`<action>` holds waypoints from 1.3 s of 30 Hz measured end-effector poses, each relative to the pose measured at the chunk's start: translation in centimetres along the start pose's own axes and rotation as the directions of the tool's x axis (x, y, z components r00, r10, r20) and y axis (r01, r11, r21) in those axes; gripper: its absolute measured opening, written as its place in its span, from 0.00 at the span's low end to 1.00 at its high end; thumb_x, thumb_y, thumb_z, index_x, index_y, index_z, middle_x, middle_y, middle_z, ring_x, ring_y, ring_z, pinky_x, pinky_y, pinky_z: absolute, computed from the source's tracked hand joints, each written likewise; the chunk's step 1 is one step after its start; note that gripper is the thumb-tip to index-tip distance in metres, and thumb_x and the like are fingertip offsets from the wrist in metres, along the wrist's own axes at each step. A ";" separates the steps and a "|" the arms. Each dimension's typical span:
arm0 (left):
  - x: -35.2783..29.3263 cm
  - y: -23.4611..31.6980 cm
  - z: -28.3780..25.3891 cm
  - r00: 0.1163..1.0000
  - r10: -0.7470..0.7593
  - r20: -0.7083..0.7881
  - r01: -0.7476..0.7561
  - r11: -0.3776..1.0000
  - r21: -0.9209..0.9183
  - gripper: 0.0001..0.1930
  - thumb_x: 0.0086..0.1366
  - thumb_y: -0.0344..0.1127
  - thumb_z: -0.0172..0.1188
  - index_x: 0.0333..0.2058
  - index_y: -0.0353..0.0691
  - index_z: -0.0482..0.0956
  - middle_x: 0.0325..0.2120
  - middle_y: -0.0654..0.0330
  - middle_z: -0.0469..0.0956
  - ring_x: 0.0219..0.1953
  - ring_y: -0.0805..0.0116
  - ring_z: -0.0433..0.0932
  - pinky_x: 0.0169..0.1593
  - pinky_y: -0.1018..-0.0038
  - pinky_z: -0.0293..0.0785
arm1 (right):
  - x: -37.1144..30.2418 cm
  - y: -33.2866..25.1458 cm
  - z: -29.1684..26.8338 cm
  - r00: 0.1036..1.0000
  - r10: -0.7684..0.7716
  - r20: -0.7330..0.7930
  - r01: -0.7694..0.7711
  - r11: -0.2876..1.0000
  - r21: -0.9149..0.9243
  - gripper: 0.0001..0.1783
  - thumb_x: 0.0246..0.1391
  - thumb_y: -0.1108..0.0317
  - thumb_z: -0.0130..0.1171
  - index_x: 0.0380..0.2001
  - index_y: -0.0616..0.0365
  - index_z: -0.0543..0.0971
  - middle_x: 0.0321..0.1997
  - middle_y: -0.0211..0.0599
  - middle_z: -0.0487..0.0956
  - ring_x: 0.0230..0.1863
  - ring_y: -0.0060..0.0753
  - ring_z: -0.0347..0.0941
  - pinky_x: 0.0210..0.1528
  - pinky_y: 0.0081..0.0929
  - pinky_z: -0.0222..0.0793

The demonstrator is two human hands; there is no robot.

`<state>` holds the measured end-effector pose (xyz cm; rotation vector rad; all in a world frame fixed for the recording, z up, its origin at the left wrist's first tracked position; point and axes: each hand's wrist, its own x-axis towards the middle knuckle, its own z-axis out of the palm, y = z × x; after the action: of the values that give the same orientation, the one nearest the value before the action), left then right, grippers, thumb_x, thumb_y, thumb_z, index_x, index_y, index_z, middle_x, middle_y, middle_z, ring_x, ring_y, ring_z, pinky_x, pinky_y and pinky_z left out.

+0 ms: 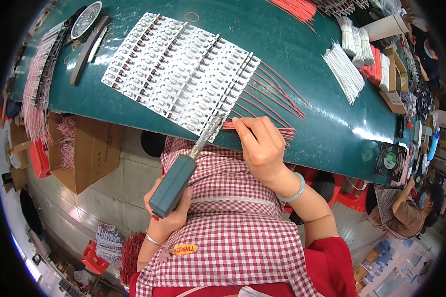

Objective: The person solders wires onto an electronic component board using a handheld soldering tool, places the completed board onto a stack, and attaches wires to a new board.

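A white panel [176, 69] made up of many small circuit boards lies slanted on the green table. Red wires [276, 91] stick out from its right edge. My left hand [182, 204] is wrapped round the green body of a soldering gun [173, 182], whose metal barrel points up and right. Its tip reaches the panel's lower right edge, by the near wires. Just right of that tip, my right hand [262, 148] pinches a red wire [229, 124] between thumb and forefinger. The exact joint under the tip is too small to make out.
Bundles of white wires [344, 72] and more red wires [295, 9] lie on the green table [327, 133]. A small black fan [390, 161] stands at its right end. At the left are a silver dish [86, 20], wired strips and a cardboard box [91, 153]. Another person [406, 208] sits at right.
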<state>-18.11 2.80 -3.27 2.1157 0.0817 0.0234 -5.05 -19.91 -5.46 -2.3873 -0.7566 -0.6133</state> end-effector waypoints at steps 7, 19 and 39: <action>-0.4 -0.8 0.3 0.990 0.092 -0.106 -0.098 0.994 -0.051 0.12 0.56 0.25 0.68 0.40 0.29 0.82 0.32 0.50 0.82 0.28 0.60 0.83 0.31 0.72 0.77 | -0.2 0.0 0.1 1.000 0.012 -0.003 -0.012 1.000 -0.002 0.16 0.40 0.82 0.65 0.38 0.66 0.82 0.33 0.39 0.79 0.30 0.37 0.74 0.29 0.31 0.71; -1.5 -1.0 -0.4 0.999 0.004 -0.047 -0.005 1.000 -0.022 0.13 0.55 0.25 0.69 0.40 0.28 0.82 0.36 0.46 0.82 0.32 0.57 0.84 0.35 0.71 0.79 | -0.7 -0.9 0.1 0.999 0.003 -0.032 -0.001 0.997 0.076 0.18 0.39 0.83 0.64 0.39 0.66 0.82 0.33 0.39 0.80 0.30 0.37 0.74 0.28 0.30 0.70; -1.5 -0.8 -0.6 1.000 -0.027 0.004 0.027 0.999 -0.020 0.14 0.54 0.25 0.68 0.40 0.27 0.82 0.35 0.47 0.82 0.31 0.57 0.83 0.35 0.71 0.79 | -0.8 -1.2 0.1 1.000 0.004 0.010 -0.004 1.000 0.012 0.19 0.37 0.83 0.62 0.39 0.66 0.82 0.34 0.39 0.79 0.30 0.36 0.73 0.28 0.30 0.70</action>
<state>-19.67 3.62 -3.61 2.0947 0.1076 0.0034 -6.35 -19.36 -5.54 -2.3820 -0.7570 -0.5943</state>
